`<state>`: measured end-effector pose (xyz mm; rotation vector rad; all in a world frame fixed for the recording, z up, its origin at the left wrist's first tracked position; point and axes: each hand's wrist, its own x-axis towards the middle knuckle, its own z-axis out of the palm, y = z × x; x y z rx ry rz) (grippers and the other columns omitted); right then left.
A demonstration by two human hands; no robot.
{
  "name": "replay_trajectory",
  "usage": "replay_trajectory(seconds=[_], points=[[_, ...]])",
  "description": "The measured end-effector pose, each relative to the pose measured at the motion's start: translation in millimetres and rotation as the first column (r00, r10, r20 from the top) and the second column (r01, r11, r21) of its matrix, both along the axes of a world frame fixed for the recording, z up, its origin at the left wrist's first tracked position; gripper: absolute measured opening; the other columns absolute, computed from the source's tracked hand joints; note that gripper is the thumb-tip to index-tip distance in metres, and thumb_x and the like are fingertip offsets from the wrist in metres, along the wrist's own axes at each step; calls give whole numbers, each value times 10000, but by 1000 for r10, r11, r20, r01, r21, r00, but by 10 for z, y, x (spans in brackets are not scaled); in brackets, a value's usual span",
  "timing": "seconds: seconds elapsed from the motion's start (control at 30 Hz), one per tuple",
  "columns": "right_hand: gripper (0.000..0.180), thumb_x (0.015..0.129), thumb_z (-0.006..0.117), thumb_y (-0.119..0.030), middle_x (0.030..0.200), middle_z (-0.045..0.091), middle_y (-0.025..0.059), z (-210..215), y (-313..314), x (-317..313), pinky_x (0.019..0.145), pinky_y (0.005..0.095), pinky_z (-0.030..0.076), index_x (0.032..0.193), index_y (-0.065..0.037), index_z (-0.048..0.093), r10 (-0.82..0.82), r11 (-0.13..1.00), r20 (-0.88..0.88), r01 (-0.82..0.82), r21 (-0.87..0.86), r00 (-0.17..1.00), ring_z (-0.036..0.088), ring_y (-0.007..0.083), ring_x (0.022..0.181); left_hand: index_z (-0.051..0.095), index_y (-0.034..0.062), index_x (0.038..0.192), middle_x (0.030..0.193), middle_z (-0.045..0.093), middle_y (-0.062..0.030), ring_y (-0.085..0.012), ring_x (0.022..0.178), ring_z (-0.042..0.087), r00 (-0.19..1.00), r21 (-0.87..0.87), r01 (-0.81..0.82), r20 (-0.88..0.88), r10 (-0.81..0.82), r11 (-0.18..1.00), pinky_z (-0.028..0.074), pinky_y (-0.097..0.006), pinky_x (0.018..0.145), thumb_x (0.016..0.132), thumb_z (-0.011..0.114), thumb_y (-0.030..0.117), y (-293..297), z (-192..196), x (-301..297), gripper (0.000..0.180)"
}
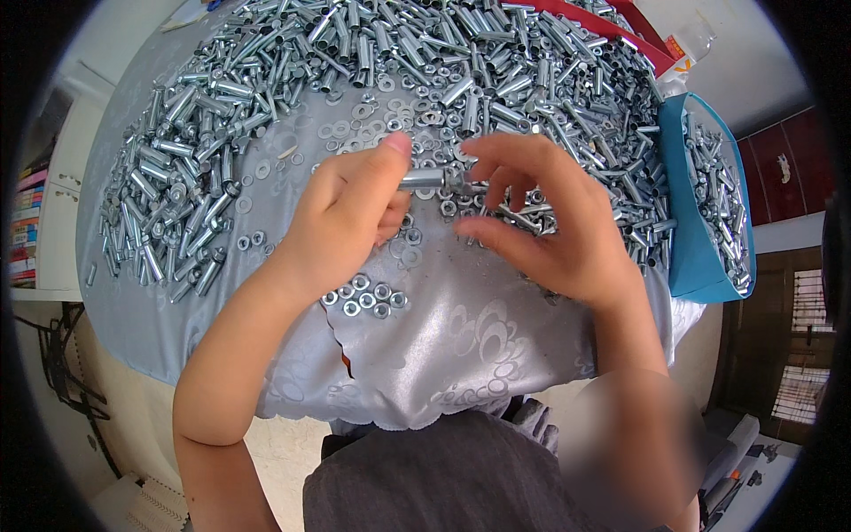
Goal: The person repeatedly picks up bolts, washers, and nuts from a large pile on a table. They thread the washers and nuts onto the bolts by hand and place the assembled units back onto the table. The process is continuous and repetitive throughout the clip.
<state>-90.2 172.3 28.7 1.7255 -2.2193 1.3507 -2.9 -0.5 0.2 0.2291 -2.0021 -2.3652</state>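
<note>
My left hand (344, 208) is closed around a metal expansion bolt (425, 179), its sleeve pointing right out of the fist. At its right end sits a darker piece like a nut or washer, too small to tell for certain. My right hand (563, 217) is open around that end, thumb and index finger well apart, other fingers curled. Whether those curled fingers touch the bolt's tip, I cannot tell. Below my left hand, several hex nuts (381, 291) lie grouped on the silver tablecloth (425, 355). Flat washers (363, 113) are scattered just beyond both hands.
Heaped metal sleeves and bolts (355, 40) cover the table's far side, with another pile of bolts (168, 195) at left. A blue bin (687, 266) full of bolts stands at the right edge. Behind it is a red tray (651, 49). The cloth has a tear (344, 355) near the front.
</note>
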Motion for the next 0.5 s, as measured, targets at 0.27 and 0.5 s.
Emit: replay_trajectory(seconds=[0.27, 0.5], points=[[246, 706, 677, -126, 775, 607, 89, 12, 58, -18, 585, 299, 479, 923, -49, 591, -17, 997, -13, 18, 73, 1000, 600, 232, 674, 338, 117, 575, 533, 276, 72, -29, 468, 231, 998, -7, 52, 24, -52, 999, 202, -214, 426, 910, 408, 382, 40, 50, 48, 432], [249, 698, 693, -165, 728, 593, 85, 15, 78, -25, 574, 295, 478, 888, -33, 600, -21, 981, -102, 40, 191, 995, 580, 237, 637, 335, 116, 576, 529, 269, 73, -31, 469, 233, 998, -9, 54, 18, -54, 998, 198, -215, 430, 909, 412, 380, 29, 52, 46, 432]])
